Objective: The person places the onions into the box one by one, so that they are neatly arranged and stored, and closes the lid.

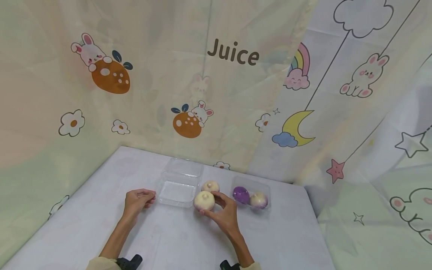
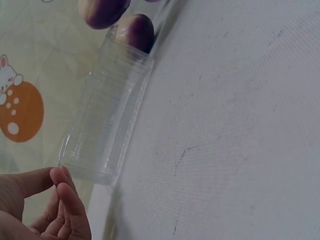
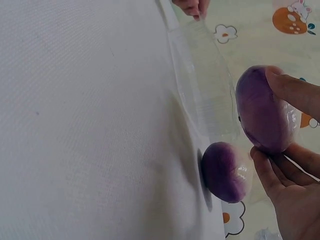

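A clear plastic clamshell box (image 1: pixel 179 204) lies with its lid raised at the back. At its left edge my left hand (image 1: pixel 137 202) pinches the rim between thumb and fingertips; the left wrist view shows the box's near corner (image 2: pixel 87 172) at those fingertips. My right hand (image 1: pixel 224 215) holds a round, cream-and-purple, turnip-like vegetable (image 1: pixel 204 201), raised off the table, thumb on one side and fingers on the other. Its purple underside (image 3: pixel 265 110) shows in the right wrist view. Behind it a second such vegetable (image 1: pixel 210 186) sits on the table beside the box.
To the right stands another clear plastic tray (image 1: pixel 251 181) with a purple round piece (image 1: pixel 241 195) and a cream-and-purple one (image 1: pixel 259 200) in it. A white cloth covers the table (image 1: pixel 175 240). Printed curtains (image 1: pixel 152 112) hang along its back and sides.
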`<state>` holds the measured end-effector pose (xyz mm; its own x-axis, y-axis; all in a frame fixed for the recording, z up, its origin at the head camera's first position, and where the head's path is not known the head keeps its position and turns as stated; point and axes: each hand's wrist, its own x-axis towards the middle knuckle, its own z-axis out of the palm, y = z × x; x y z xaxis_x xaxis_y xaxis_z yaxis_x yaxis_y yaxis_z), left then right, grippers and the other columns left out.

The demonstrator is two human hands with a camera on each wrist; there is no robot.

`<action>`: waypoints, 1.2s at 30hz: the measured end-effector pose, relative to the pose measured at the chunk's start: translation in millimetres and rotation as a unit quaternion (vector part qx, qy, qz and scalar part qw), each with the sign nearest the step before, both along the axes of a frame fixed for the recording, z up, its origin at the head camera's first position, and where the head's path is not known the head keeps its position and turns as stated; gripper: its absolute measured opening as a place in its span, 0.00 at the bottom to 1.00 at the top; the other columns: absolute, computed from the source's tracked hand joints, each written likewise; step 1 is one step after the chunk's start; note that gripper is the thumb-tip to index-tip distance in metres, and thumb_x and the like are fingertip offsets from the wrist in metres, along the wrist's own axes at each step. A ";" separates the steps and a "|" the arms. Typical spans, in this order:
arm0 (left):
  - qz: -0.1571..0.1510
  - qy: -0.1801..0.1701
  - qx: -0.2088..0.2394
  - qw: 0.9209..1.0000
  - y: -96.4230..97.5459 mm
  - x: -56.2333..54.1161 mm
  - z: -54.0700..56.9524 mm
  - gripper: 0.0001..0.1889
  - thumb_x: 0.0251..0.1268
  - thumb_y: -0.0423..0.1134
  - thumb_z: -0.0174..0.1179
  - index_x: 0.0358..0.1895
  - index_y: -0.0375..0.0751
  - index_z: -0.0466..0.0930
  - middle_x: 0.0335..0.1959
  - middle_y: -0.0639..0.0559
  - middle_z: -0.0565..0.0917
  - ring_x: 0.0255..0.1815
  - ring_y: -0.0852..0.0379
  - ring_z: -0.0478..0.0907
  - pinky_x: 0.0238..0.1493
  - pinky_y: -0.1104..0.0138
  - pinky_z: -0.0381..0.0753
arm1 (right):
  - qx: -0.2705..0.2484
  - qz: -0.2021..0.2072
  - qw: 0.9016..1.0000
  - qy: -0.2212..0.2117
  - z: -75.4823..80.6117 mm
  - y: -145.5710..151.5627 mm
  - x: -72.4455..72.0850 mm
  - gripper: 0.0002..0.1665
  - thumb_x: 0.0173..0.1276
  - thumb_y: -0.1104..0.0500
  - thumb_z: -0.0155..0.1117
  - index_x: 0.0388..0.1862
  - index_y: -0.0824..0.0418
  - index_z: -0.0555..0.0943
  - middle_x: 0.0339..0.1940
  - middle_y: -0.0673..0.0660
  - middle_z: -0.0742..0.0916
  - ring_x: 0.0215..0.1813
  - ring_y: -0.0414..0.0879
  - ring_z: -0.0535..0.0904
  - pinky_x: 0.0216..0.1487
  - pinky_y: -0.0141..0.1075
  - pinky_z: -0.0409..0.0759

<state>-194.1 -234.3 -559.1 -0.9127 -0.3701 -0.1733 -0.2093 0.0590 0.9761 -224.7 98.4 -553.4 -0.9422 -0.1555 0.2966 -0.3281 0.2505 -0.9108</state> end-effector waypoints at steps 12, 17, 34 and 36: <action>-0.002 -0.001 0.002 1.000 -1.2 -0.6 -0.5 0.14 0.78 0.36 0.68 0.53 0.24 0.86 0.33 0.51 0.93 0.32 0.58 0.89 0.34 0.71 0.90 | 0.000 0.010 1.000 0.021 1.0 -4.2 -2.6 0.44 0.46 0.58 0.95 0.64 0.62 0.87 0.61 0.58 0.92 0.58 0.50 0.92 0.69 0.37 0.87; 0.000 0.000 0.000 1.000 -0.4 0.0 -0.6 0.14 0.78 0.35 0.67 0.53 0.23 0.86 0.33 0.51 0.93 0.32 0.59 0.89 0.34 0.71 0.90 | 0.003 0.019 0.999 0.028 1.3 -5.3 -4.4 0.44 0.47 0.58 0.95 0.65 0.63 0.86 0.63 0.58 0.92 0.60 0.49 0.92 0.68 0.34 0.86; 0.001 0.002 -0.006 1.000 -0.5 0.3 -1.0 0.14 0.78 0.34 0.68 0.53 0.23 0.86 0.32 0.53 0.93 0.31 0.60 0.89 0.33 0.73 0.89 | 0.009 0.036 0.998 0.044 8.2 -19.6 -6.7 0.44 0.52 0.56 0.93 0.67 0.64 0.85 0.65 0.58 0.90 0.65 0.55 0.90 0.71 0.48 0.86; 0.001 0.002 -0.004 1.000 -0.3 -0.1 -1.0 0.14 0.77 0.34 0.68 0.53 0.23 0.86 0.31 0.53 0.93 0.31 0.60 0.89 0.33 0.73 0.89 | 0.011 0.035 0.998 0.044 8.9 -19.7 -6.5 0.43 0.52 0.56 0.93 0.67 0.63 0.85 0.64 0.58 0.90 0.64 0.55 0.90 0.71 0.48 0.86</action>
